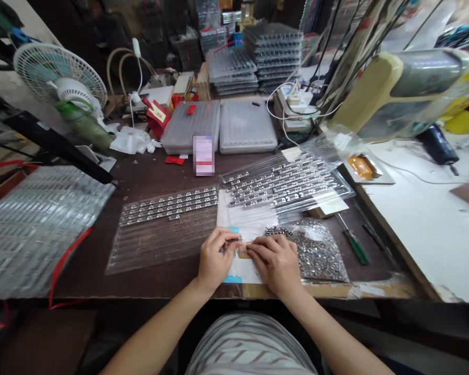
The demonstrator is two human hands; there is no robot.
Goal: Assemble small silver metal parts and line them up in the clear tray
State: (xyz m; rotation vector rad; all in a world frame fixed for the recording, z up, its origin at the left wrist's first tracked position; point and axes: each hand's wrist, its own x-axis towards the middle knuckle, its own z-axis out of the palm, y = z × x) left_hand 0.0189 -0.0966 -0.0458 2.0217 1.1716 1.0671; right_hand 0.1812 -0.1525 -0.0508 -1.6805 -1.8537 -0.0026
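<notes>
My left hand (214,258) pinches a small dark metal part (234,239) between thumb and fingertips. Close by, my right hand (275,260) has its fingers bent together over a small tan block (243,252); whatever its fingertips hold is too small to make out. Both hands are above a white sheet (250,272) with blue tape. Left of them lies a clear ribbed tray (160,250) with rows of small metal parts along its far side. A second clear tray (281,182) with similar rows lies beyond my hands. Beside my right hand rests a plastic bag (322,255) full of small metal pieces.
A green-handled screwdriver (357,247) lies right of the bag. Stacked clear trays (31,229) stand at the left, by a fan (62,78). Two closed tray stacks (248,127) and a blurred-out rectangle (204,155) are at the back. A white board (433,219) covers the right.
</notes>
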